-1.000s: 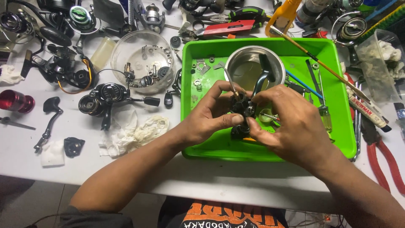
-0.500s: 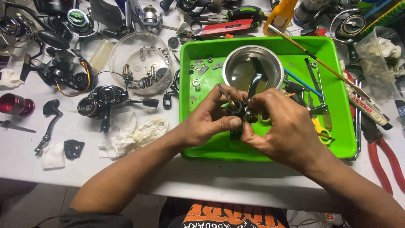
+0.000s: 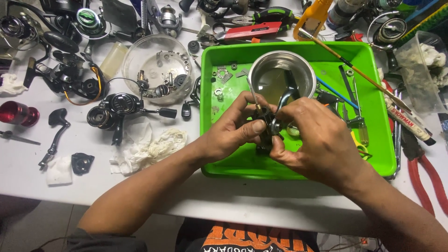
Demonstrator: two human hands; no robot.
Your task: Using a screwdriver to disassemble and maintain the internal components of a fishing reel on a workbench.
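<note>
Your left hand (image 3: 235,130) and right hand (image 3: 317,140) both pinch the dark reel body (image 3: 267,128) over the green tray (image 3: 298,168), steel bowl (image 3: 282,74) at twelve o'clock; you seem mid-fitting a small part; steady alignment looks needed.

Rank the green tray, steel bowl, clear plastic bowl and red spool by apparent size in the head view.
1. green tray
2. clear plastic bowl and steel bowl: look alike, unranked
3. red spool

A white table (image 3: 242,205) fills nearly the whole frame under even, bright light; a strip of grey floor (image 3: 32,224) shows at lower left.
</note>
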